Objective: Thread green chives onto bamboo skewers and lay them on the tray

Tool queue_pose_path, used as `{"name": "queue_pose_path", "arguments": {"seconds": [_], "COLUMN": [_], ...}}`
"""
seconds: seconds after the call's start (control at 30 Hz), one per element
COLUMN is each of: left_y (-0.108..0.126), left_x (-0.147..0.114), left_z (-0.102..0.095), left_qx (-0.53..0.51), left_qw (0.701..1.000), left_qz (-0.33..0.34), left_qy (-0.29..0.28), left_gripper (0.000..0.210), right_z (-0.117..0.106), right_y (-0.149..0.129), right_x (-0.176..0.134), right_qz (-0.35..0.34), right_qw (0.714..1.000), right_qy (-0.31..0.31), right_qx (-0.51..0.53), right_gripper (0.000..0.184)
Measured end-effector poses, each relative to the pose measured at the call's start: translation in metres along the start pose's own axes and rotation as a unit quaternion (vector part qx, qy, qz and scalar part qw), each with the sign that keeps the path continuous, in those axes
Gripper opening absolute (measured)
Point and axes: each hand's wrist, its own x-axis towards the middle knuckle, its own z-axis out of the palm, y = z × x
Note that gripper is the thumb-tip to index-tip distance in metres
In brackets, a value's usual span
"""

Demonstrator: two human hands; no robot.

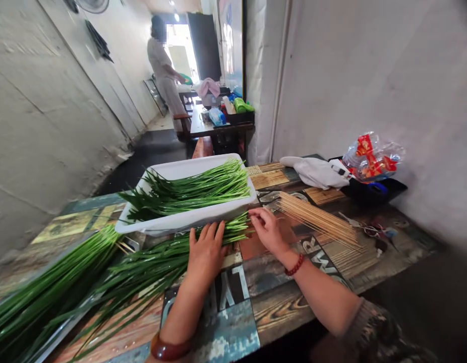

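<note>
Garlic chives (150, 264) lie in a loose bunch on the table in front of the white tub. My left hand (207, 249) rests palm down on this bunch, its fingers stretched over the stems. At the pale cut ends, my right hand (267, 229) has its fingertips bent together in a pinch; whatever is between them is too small to make out. More chives (191, 189) fill the white plastic tub (188, 220) just behind my hands. Thin wooden skewers (318, 219) are spread in a pile to the right of my right hand.
Another chive bundle (55, 277) lies on a tray at the left. Scissors (369, 229) and keys lie on the right. Behind them are a white cloth (316, 171) and a clear bag with red labels (373, 159). A person (165, 75) stands by a farther table (199, 123).
</note>
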Motion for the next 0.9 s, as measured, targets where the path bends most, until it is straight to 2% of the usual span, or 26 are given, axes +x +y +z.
{"name": "queue_pose_path", "arguments": {"seconds": [0.1,0.2,0.33,0.43,0.53,0.6,0.73,0.9], "left_y": [-0.001,-0.001,-0.002,-0.002,-0.001,-0.001,-0.005,-0.008], "left_x": [0.001,0.000,-0.003,-0.006,-0.008,-0.010,-0.011,-0.011], "left_z": [0.002,0.003,0.005,0.003,-0.003,-0.008,-0.020,-0.023], "left_qx": [0.017,0.015,-0.016,-0.043,-0.070,-0.087,-0.106,-0.105], "left_qw": [1.000,1.000,1.000,0.999,0.997,0.995,0.989,0.989], "left_qz": [0.000,-0.001,-0.006,-0.004,0.017,0.024,0.009,-0.007], "left_qy": [0.000,0.002,-0.003,0.002,0.025,0.051,0.098,0.101], "left_gripper": [0.054,0.054,0.058,0.063,0.065,0.060,0.036,0.023], "right_z": [0.000,-0.012,-0.052,-0.084,-0.104,-0.107,-0.103,-0.100], "right_y": [0.000,0.007,0.027,0.042,0.048,0.048,0.041,0.028], "right_x": [0.001,0.005,0.007,0.002,-0.006,-0.010,-0.011,-0.012], "right_qz": [-0.039,-0.039,0.006,0.002,0.008,0.013,0.017,0.012], "right_qw": [0.998,0.994,0.967,0.941,0.910,0.891,0.856,0.820], "right_qy": [-0.043,-0.041,-0.073,-0.088,-0.090,-0.095,-0.128,-0.161], "right_qx": [-0.034,-0.097,-0.242,-0.327,-0.405,-0.444,-0.500,-0.549], "right_gripper": [0.021,0.024,0.025,0.026,0.022,0.019,0.020,0.020]}}
